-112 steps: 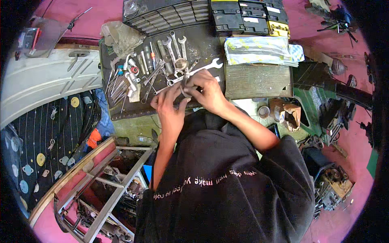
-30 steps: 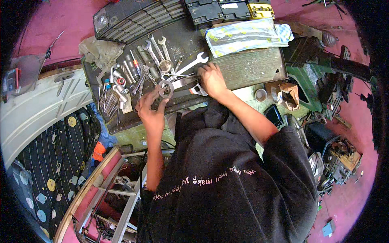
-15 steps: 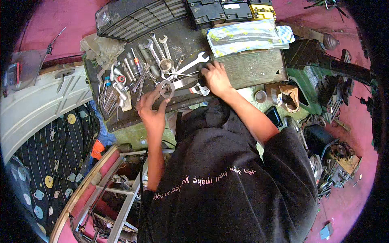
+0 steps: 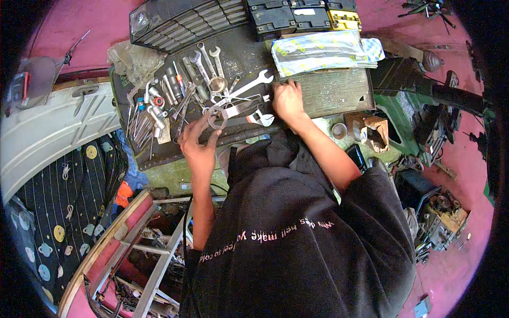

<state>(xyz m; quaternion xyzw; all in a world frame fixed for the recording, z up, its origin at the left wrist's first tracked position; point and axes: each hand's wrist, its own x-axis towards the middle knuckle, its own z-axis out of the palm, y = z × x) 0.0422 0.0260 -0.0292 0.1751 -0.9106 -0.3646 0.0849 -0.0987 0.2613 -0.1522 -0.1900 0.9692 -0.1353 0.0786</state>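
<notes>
On the dark workbench top, my left hand (image 4: 199,142) has its thumb and fingers at the rim of a large silver ring-ended wrench (image 4: 233,111). My right hand (image 4: 289,100) is curled closed on the right, its fingertips turned under and hidden. A small metal end (image 4: 266,98) shows beside its knuckles; what it belongs to is unclear. Just below lies an adjustable wrench (image 4: 261,118) with a touch of red on its handle. Above stretches a long open-ended wrench (image 4: 246,85). Several combination wrenches (image 4: 217,61) and a round metal cup-shaped part (image 4: 217,84) lie beyond my left hand.
Sockets (image 4: 157,111) and thin rods crowd the bench's left side. A slatted black panel (image 4: 193,26), black batteries (image 4: 272,20) and a wrapped flat package (image 4: 318,51) line the far side. A metal ladder-like frame (image 4: 159,270) stands at lower left; a paper bag (image 4: 376,132) sits right.
My right hand has shifted slightly right and its fingers have curled in more; the small metal end now shows beside it. My left hand stays at the ring-ended wrench.
</notes>
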